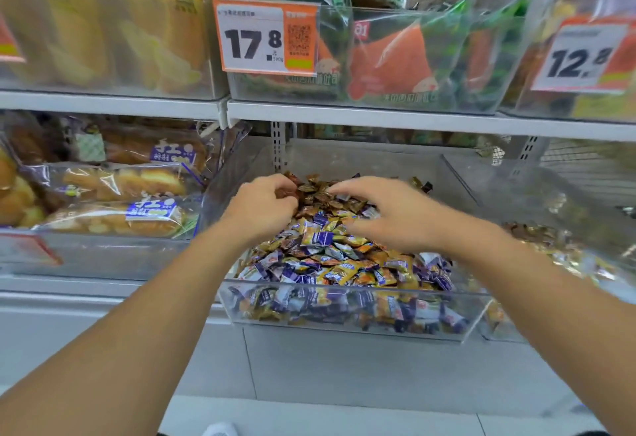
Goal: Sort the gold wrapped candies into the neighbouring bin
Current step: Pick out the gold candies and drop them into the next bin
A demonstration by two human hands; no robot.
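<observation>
A clear plastic bin (347, 329) on the lower shelf holds a heap of wrapped candies. Purple and orange ones (330, 260) fill the front. Gold-brown wrapped candies (321, 196) lie piled at the back. My left hand (263, 207) reaches into the gold pile, its fingers curled round a few gold candies. My right hand (385, 210) hovers over the same pile with fingers spread and bent, fingertips touching the gold candies. The neighbouring bin (564, 250) to the right holds more gold candies behind its clear wall.
Bagged bread (113, 194) fills the bin to the left. The upper shelf (344, 117) carries bins of green and orange snack bags, with price tags 17.8 (266, 38) and 12.8 (581, 57) hanging just above my hands. Grey floor lies below.
</observation>
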